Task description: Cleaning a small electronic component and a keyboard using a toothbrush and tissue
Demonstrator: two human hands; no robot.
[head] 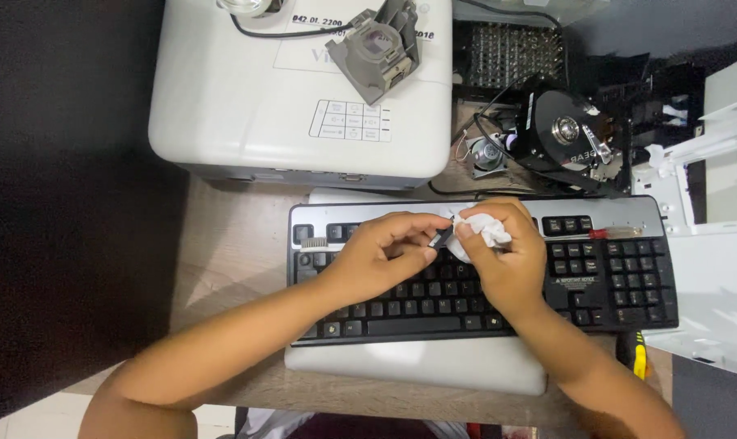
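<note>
Wood-grain tabletop (222,244) carried everything we saw, with a dark floor or mat to its nine o'clock side. We found a black keyboard (482,276) with a silver frame lying across the middle, and a pale grey wrist rest (417,366) touching its six o'clock edge. At twelve o'clock from the keyboard sat a white projector (246,89), and on its top a grey lens holder (378,47) lay tilted. At about two o'clock we made out an opened hard drive (565,134) with its shiny disc showing, and a small round speaker (489,153) just beside it. White plastic panels (710,244) filled the three o'clock side.

Both hands met over the upper middle of the keyboard. Our left hand (381,256) had its fingers curled, the thumb and forefinger pinched on a small black keycap (444,236) held just above the keys. Our right hand (507,252) was closed around a crumpled white tissue (484,229), which it pressed against that keycap. We also noticed a small brush (313,242) lying on the keys toward nine o'clock of the left hand, a red-handled screwdriver (608,234) on the keyboard's upper edge toward three o'clock, and a yellow-and-black tool handle (635,354) near the five o'clock corner.
</note>
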